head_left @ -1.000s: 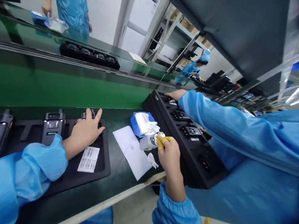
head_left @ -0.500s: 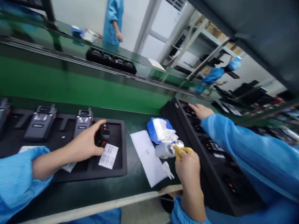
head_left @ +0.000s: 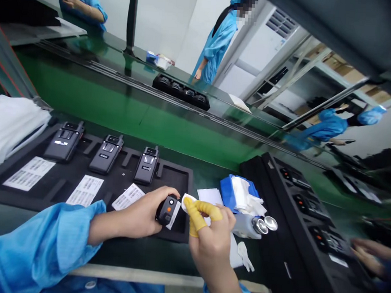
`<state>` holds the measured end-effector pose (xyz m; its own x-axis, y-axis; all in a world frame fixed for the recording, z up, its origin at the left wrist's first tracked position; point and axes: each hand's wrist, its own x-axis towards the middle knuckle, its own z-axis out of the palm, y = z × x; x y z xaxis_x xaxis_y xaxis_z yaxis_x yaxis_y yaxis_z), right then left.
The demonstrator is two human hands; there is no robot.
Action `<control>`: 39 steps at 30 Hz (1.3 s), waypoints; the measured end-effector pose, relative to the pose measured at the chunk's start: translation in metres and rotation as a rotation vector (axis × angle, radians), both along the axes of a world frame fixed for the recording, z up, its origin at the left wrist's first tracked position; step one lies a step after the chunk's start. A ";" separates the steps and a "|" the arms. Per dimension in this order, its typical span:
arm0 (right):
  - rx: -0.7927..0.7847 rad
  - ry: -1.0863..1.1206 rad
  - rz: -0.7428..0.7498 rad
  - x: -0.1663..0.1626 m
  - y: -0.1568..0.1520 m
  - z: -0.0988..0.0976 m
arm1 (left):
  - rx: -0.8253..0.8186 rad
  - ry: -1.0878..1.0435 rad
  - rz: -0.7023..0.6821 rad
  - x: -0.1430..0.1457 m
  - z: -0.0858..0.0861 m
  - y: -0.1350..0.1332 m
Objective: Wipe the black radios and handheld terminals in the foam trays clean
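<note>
While the left hand pinches the small black device only at its edges, above the front lip of the black foam tray, a slip looks like the main risk: the grip is light, fingers curled round the near side and thumb on top, so a firm push from the other hand could, I judge, twist the device free and drop it onto the tray or off the bench edge. The forearm comes in from the lower left in a blue sleeve, wrist level, palm turned inward. Behind it three walkie-talkies stand in their tray slots with paper labels lying in front, near enough that a dropped device might knock one. Just right of the device, the right hand rises from below, closed on a small white wipe between thumb and forefinger, both in yellow finger cots; the wipe touches the device's right end. Pressing too hard there could smear rather than clean, or snag a cot. Further right the white dispenser bottle lies on its side beside the blue pack of wipes, and could roll.
</note>
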<state>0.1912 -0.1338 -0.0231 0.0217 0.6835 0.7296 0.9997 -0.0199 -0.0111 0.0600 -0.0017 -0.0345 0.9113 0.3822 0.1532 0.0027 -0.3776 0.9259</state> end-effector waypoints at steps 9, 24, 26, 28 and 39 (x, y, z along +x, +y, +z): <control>0.067 -0.047 0.038 -0.015 0.009 -0.011 | 0.060 -0.026 -0.027 0.002 -0.005 0.000; 0.088 -0.077 -0.011 -0.017 0.002 -0.012 | 0.118 -0.038 0.002 0.001 -0.002 -0.005; 0.100 -0.067 -0.040 -0.018 0.002 -0.012 | 0.117 -0.027 0.016 0.001 -0.003 -0.005; 0.101 -0.056 -0.048 -0.019 0.001 -0.013 | 0.125 -0.028 0.028 0.001 -0.004 -0.005; 0.119 -0.085 -0.103 -0.018 0.007 -0.013 | 0.105 0.019 0.047 0.002 -0.001 -0.004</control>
<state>0.1729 -0.1268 -0.0358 0.0224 0.5896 0.8074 0.9899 -0.1263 0.0647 0.0617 -0.0053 -0.0355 0.8957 0.4078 0.1775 0.0400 -0.4714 0.8810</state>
